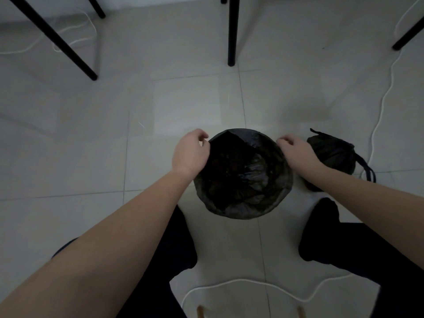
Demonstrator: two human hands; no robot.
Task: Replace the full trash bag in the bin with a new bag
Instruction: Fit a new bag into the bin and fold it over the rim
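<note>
A round bin (243, 210) stands on the tiled floor between my legs, lined with a black bag (241, 171) whose edge is folded over the rim. My left hand (190, 152) pinches the bag's edge at the rim's left side. My right hand (296, 152) pinches the edge at the right side. A tied full black trash bag (335, 154) with drawstring loops sits on the floor just right of the bin, partly hidden behind my right forearm.
Black table or chair legs (231, 31) stand ahead, with more at the left (57, 40) and far right (408, 35). White cables run along the floor at the right (380, 111) and near my feet (252, 283). My dark trouser legs flank the bin.
</note>
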